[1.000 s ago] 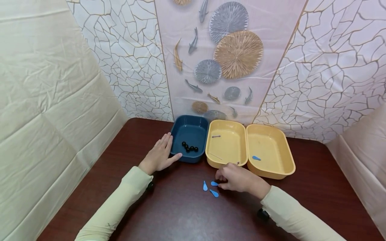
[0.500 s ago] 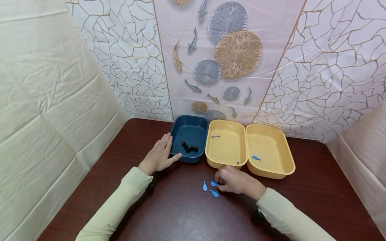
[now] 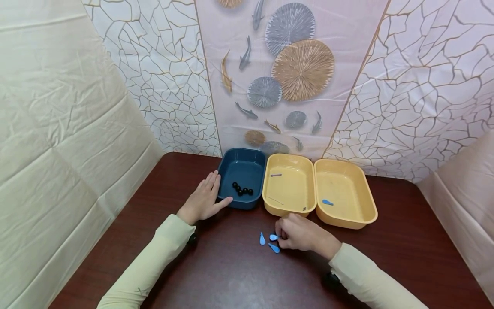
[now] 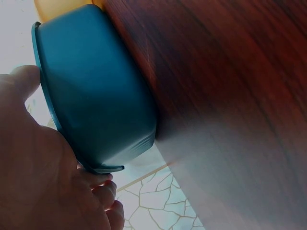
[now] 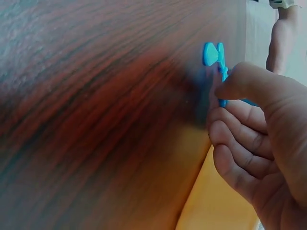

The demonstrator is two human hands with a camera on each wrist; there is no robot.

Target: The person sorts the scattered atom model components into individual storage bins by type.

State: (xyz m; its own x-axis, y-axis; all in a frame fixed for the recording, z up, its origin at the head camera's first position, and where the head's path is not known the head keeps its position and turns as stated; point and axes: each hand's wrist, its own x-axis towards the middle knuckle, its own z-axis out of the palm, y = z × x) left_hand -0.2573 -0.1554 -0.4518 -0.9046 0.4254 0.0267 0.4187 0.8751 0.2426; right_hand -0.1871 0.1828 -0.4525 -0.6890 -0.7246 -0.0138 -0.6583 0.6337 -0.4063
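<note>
My left hand (image 3: 202, 197) rests along the left rim of the dark blue tray (image 3: 247, 161), fingers straight and thumb across its front corner. In the left wrist view the thumb touches the tray's rim (image 4: 45, 91). My right hand (image 3: 301, 231), in front of the middle yellow tray (image 3: 289, 193), pinches a small blue teardrop-shaped piece (image 3: 273, 237) between thumb and forefinger, close over the table. Two similar blue pieces lie beside it, one to the left (image 3: 262, 239) and one nearer the front (image 3: 274, 248). In the right wrist view, my right hand (image 5: 259, 129) has its other fingers curled.
Several black beads (image 3: 240, 190) lie in the blue tray. The middle yellow tray holds a few thin small items, and the right yellow tray (image 3: 349, 206) has one blue piece (image 3: 327, 202). A patterned cloth (image 3: 301, 116) stands behind the trays.
My right hand has shifted slightly left and its fingers have drawn in on the blue piece, which has turned a little. The left hand stays on the blue tray.
</note>
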